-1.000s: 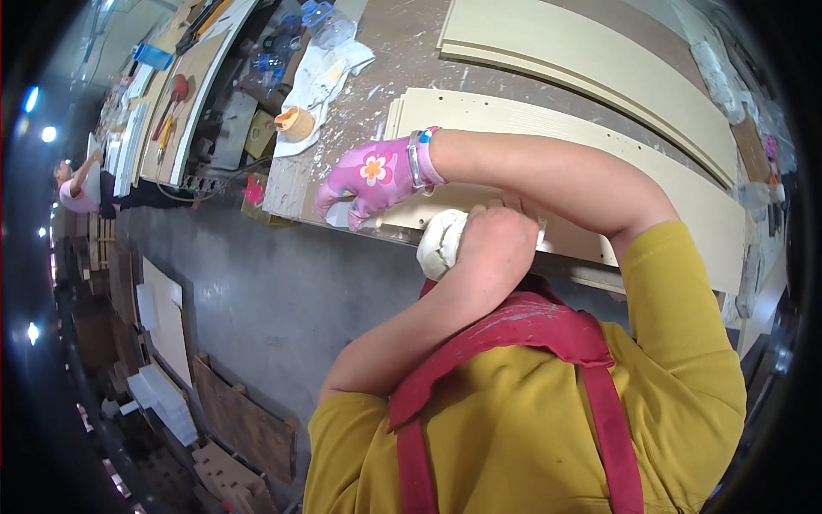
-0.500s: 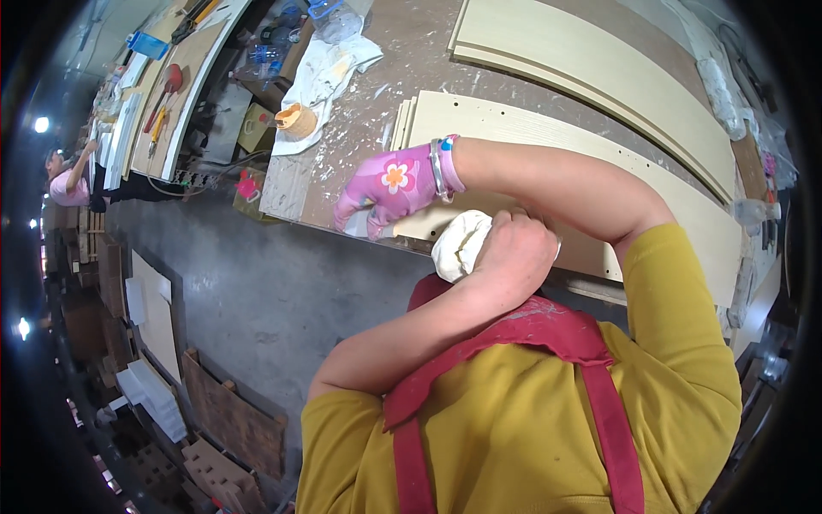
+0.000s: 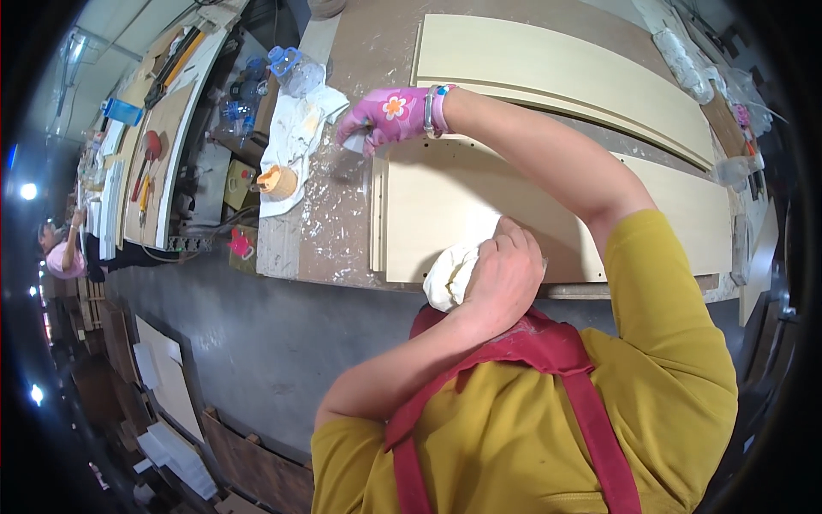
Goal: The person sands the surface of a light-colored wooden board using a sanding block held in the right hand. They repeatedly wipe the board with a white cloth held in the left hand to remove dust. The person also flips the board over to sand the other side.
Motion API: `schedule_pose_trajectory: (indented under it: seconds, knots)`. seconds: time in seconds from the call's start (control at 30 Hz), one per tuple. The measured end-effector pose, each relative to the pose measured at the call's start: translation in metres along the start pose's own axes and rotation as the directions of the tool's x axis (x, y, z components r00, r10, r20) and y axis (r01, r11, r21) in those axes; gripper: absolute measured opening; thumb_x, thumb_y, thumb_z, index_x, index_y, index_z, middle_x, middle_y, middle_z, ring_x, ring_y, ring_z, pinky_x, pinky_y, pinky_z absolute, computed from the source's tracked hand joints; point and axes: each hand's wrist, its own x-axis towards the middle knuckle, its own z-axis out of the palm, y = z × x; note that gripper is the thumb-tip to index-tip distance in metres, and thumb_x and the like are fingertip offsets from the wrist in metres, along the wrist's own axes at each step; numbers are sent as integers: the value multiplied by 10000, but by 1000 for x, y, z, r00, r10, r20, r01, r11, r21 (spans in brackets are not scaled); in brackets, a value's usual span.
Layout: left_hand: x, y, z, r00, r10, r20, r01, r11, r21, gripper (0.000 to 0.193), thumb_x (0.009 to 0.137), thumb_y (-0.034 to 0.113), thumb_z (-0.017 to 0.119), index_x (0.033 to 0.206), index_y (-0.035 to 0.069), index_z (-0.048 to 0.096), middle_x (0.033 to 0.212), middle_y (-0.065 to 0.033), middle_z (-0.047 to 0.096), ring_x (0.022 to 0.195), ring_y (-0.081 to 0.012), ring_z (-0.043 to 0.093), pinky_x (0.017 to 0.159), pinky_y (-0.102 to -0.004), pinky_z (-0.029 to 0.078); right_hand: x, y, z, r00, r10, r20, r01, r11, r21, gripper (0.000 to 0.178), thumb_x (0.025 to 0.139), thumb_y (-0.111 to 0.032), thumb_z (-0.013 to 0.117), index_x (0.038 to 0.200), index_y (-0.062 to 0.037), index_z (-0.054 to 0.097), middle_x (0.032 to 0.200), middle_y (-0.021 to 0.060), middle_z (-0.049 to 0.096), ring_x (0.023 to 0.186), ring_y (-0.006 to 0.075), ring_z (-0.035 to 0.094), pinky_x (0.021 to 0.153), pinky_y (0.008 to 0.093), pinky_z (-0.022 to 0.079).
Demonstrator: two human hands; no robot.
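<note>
My left hand (image 3: 507, 267), bare, is closed around a bunched white cloth (image 3: 451, 276) at the near edge of a pale wooden board (image 3: 428, 210). My right arm reaches across to the left over that board. On its end, my right hand (image 3: 390, 120) wears a pink flowered glove, and its fingers are closed on a small pale flat piece (image 3: 354, 142), whose kind I cannot make out. This hand is just off the board's far left corner, above the paint-spotted bench (image 3: 330, 236). Small dark holes run along the board's edges, and more boards lie beneath it.
Behind lies a second stack of pale boards (image 3: 548, 73). On the bench's left, an orange-brown tub (image 3: 278, 182) and a clear bottle (image 3: 300, 75) rest on a white rag (image 3: 295, 128). A side table (image 3: 163, 163) holds tools. Beyond it stands another person (image 3: 64, 253).
My right hand has gone from the board's near left edge to its far left corner. My left hand keeps hold of the cloth near the front edge. The whole view has shifted.
</note>
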Motion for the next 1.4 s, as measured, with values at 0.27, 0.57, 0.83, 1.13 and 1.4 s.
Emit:
schedule_pose_trajectory:
  seconds: [0.27, 0.57, 0.83, 1.13, 1.4]
  knots:
    - [-57, -88, -25, 906, -385, -177, 212, 774, -596, 447, 777, 131, 720, 1192, 40, 580, 1139, -166, 619, 1020, -346, 601, 873, -403, 481, -88, -12, -37, 788, 412, -457, -223, 883, 413, 453, 850, -245, 684, 1264, -98, 576, 1076, 79, 646, 929, 179, 619, 808, 315, 518]
    - [-126, -149, 46, 417, -789, 452, 428, -269, -863, 363, 835, 131, 700, 1160, 49, 564, 982, -154, 608, 871, -299, 612, 806, -396, 503, -222, -27, 40, 510, 696, -506, -160, 654, 740, 485, 829, -217, 725, 1264, -61, 581, 1153, 69, 618, 1028, 150, 581, 889, 275, 483]
    - [-140, -137, 59, 808, -574, -132, 366, 665, -651, 316, 884, 143, 662, 1162, 27, 569, 1015, -98, 632, 902, -196, 622, 790, -333, 511, -221, -24, 33, 573, 596, -563, -267, 785, 559, 453, 853, -253, 714, 1240, -53, 590, 1120, 68, 619, 1035, 161, 580, 901, 281, 470]
    - [5, -117, 9, 993, -69, -95, 29, 927, -374, 372, 752, 163, 712, 1099, 104, 590, 1033, -140, 554, 895, -323, 592, 744, -410, 526, -79, -16, 3, 590, 467, -658, -427, 873, 236, 476, 814, -381, 661, 1153, -54, 592, 954, 158, 663, 863, 258, 647, 788, 361, 514]
    - [17, -113, 25, 995, 4, -100, -40, 932, -359, 373, 700, 146, 738, 1038, 143, 580, 990, -102, 530, 869, -283, 584, 672, -390, 536, -30, -12, 33, 715, 434, -548, -458, 883, 102, 437, 842, -341, 645, 1174, -67, 572, 973, 181, 679, 890, 339, 664, 768, 399, 519]
